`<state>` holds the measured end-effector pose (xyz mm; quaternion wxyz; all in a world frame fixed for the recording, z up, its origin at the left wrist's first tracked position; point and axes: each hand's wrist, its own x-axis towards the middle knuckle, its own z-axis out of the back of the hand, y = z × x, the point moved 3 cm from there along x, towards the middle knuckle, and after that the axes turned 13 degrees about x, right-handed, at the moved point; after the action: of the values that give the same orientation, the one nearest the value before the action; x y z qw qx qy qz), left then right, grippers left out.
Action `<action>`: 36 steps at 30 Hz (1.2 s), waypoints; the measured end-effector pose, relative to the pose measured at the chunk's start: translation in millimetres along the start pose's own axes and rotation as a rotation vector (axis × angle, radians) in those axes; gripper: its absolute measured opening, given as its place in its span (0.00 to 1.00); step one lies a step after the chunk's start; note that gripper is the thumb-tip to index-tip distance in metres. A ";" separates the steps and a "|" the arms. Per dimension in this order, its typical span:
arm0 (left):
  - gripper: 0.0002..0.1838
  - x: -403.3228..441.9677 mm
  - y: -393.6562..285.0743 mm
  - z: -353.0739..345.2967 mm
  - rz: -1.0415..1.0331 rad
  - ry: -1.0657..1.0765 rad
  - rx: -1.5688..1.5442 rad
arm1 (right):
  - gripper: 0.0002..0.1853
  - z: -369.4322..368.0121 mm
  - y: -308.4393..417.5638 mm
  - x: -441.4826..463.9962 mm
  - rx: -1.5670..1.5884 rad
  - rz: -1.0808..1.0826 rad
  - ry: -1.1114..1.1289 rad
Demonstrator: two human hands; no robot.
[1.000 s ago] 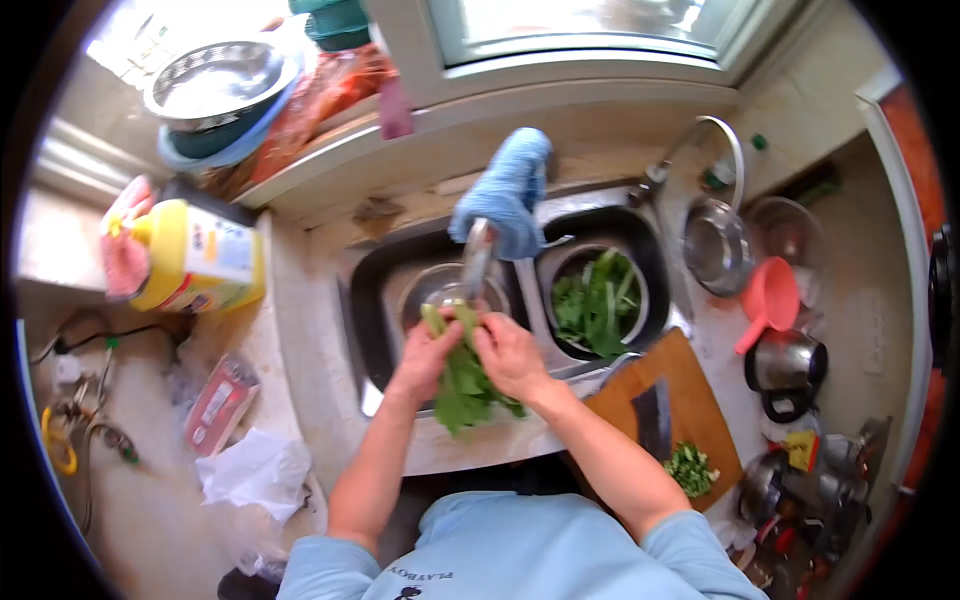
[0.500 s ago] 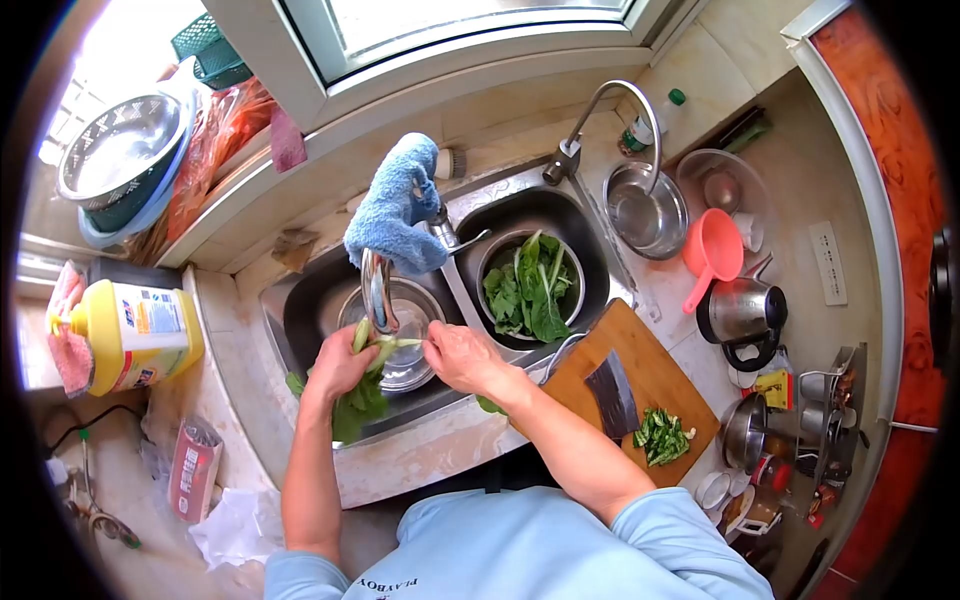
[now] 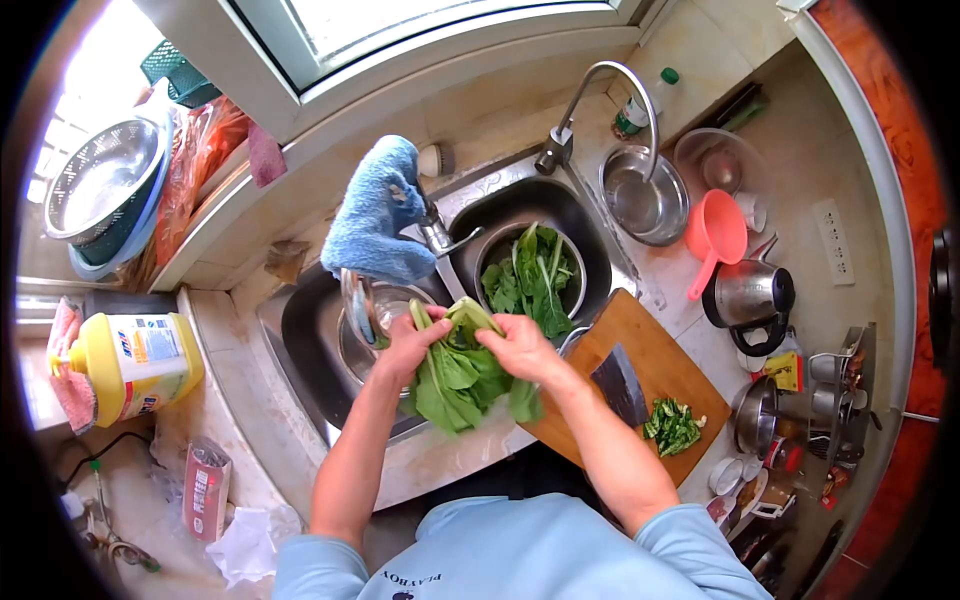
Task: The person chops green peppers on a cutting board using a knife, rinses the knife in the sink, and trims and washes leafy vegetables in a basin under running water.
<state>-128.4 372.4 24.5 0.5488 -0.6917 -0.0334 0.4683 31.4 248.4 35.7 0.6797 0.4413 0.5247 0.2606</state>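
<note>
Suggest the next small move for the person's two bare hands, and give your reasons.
Probably, the left hand and right hand should shift the bunch of broad green leaves with pale stems over the round, silvery metal bowl in the left basin of the grey steel sink. Both hands grip the stem ends, while most leaves hang by the sink's near edge, not above the bowl.

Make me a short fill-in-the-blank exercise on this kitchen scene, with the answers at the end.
1. The leaves held by the left hand and right hand are coloured ____.
2. The towel over the faucet is coloured ____.
3. The knife lies on the wooden cutting ____.

Missing words: green; blue; board.
</note>
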 end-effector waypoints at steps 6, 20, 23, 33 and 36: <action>0.12 23.1 0.5 16.8 0.003 0.083 0.322 | 0.15 54.2 -1.4 -0.5 0.199 -0.024 0.230; 0.13 -14.7 -48.1 -54.9 -0.267 -0.034 0.179 | 0.14 53.6 9.4 14.0 0.718 -0.121 0.642; 0.11 -28.3 -50.5 -44.4 -0.339 -0.078 0.364 | 0.13 81.3 14.4 13.5 0.439 -0.154 0.657; 0.12 -56.8 -27.7 -38.2 -0.021 -0.172 -0.309 | 0.23 -7.9 31.4 -9.6 0.410 0.315 0.200; 0.13 -69.5 -32.6 -31.0 0.033 -0.158 -0.213 | 0.20 -23.6 16.9 -5.0 0.510 0.192 0.208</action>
<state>-130.7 323.7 91.5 0.4601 -0.7075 -0.1149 0.5240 9.4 260.0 51.5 0.4616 0.6165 0.5960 0.2273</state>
